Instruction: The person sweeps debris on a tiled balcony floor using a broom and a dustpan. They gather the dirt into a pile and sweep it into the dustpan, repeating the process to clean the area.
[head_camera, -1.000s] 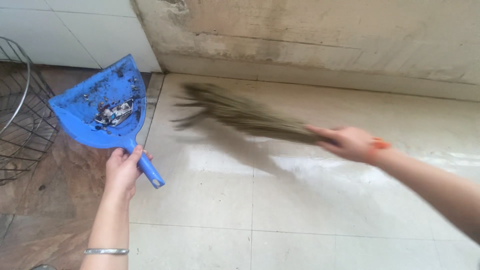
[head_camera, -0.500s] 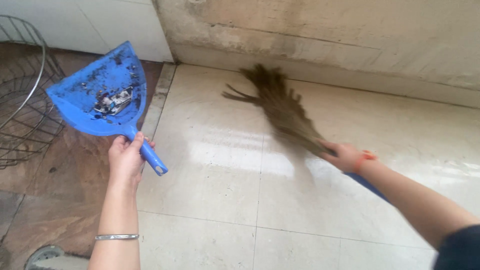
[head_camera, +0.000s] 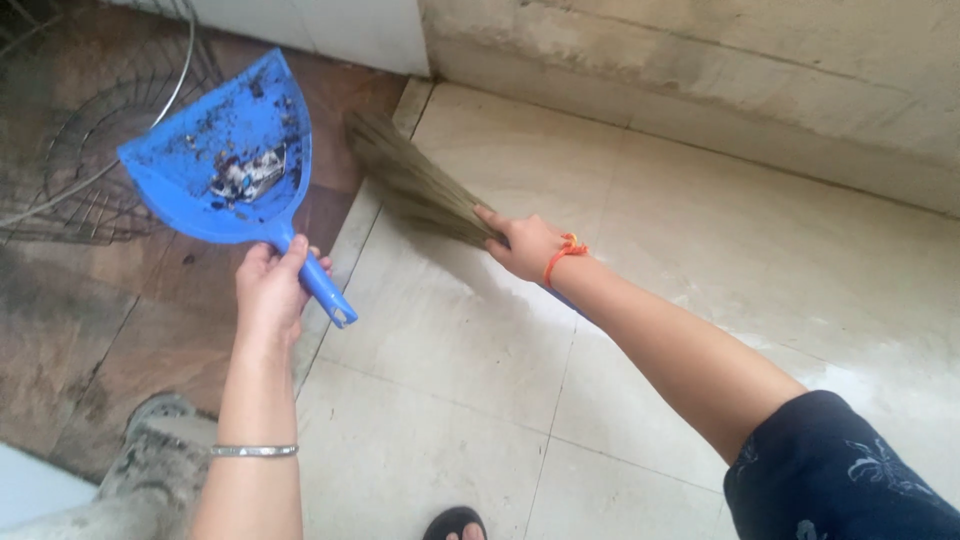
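Over pale tiles (head_camera: 450, 340), dustpan handle (head_camera: 322, 288) inside left fingers (head_camera: 262, 268).

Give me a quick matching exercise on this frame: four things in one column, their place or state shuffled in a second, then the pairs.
Things:
1. dustpan
2. broom
3. wire basket
4. bangle

Places or states:
A. on the left wrist
B. held by the right hand, bristles toward the wall
C. held up by the left hand, dirt inside
D. at the left edge, on the brown floor

Pairs: 1-C, 2-B, 3-D, 4-A
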